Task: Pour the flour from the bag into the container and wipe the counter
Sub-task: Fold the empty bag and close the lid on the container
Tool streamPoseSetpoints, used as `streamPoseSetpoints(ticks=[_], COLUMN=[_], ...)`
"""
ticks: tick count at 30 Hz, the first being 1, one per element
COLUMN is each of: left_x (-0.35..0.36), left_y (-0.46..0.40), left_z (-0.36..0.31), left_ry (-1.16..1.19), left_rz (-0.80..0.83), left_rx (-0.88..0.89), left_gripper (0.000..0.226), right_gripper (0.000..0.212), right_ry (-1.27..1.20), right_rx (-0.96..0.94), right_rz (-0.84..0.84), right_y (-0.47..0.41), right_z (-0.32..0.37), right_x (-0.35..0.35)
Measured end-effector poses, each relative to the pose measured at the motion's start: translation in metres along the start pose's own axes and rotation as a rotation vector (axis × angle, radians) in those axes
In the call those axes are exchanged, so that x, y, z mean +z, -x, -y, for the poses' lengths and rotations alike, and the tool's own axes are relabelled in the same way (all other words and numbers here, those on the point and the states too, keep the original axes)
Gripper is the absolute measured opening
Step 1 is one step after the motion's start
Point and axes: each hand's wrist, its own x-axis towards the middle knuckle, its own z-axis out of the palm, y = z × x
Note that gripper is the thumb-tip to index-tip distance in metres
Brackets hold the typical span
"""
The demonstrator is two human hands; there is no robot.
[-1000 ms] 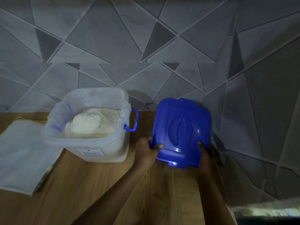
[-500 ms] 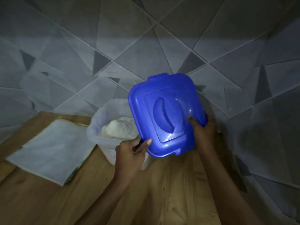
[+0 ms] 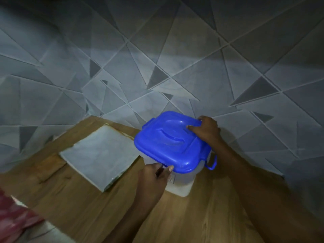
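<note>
**Blue lid on the tub**

A bit of red patterned cloth (image 3: 10,216) showed at the far left edge. Next to it, the flat, empty flour bag (image 3: 100,157) lay on the wooden counter (image 3: 73,204), just beside the container (image 3: 182,183). The see-through container stood near the grey tiled wall (image 3: 157,50). The blue lid (image 3: 168,142) sat on top of it, so the flour inside was hidden. The left hand (image 3: 152,178) pinched the front edge of the lid, with thumb and fingers curled on the rim. The right hand (image 3: 206,128) gripped the back corner of the lid, with fingers curled over its edge. A blue handle (image 3: 211,163) stuck out on the container's right side.
</note>
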Motion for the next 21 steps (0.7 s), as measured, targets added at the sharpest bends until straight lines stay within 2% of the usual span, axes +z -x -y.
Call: streamPoseSetpoints(ticks=[4, 6, 10, 13, 15, 17, 19, 21], left_x=[-0.01, -0.02, -0.042, -0.053, -0.058, -0.059, -0.055, -0.048], left_y=[-0.003, -0.008, -0.031, -0.07, -0.1, -0.123, -0.131, -0.126], left_z=[-0.014, -0.023, -0.028, -0.02, -0.013, -0.008, -0.007, -0.01], left_ry=[-0.071, -0.131, -0.36, -0.445, -0.502, -0.533, -0.39, -0.252], left_rz=[0.019, -0.024, -0.271, -0.408, -0.365, -0.251, -0.106, -0.003], left_rx=[0.027, 0.011, 0.035, 0.119, 0.145, 0.062, -0.035, -0.098], left_gripper=[0.041, 0.034, 0.039, 0.031, 0.025, 0.039, 0.057, 0.055], right_gripper=[0.082, 0.082, 0.066, 0.05, 0.044, 0.043, 0.049, 0.066], right_ry=[0.051, 0.023, -0.18, -0.287, -0.409, -0.511, -0.52, -0.454], right_rx=[-0.064, -0.067, 0.016, 0.036, 0.037, 0.081, 0.094, 0.082], right_rz=[-0.051, -0.078, -0.229, -0.303, -0.301, -0.268, -0.239, -0.227], right_y=[-0.009, -0.006, 0.034, 0.068, 0.086, 0.097, 0.099, 0.093], right_z=[-0.012, -0.019, -0.024, -0.038, -0.041, -0.035, -0.032, -0.03], right_x=[0.01, 0.012, 0.003, 0.012, 0.022, 0.028, 0.031, 0.033])
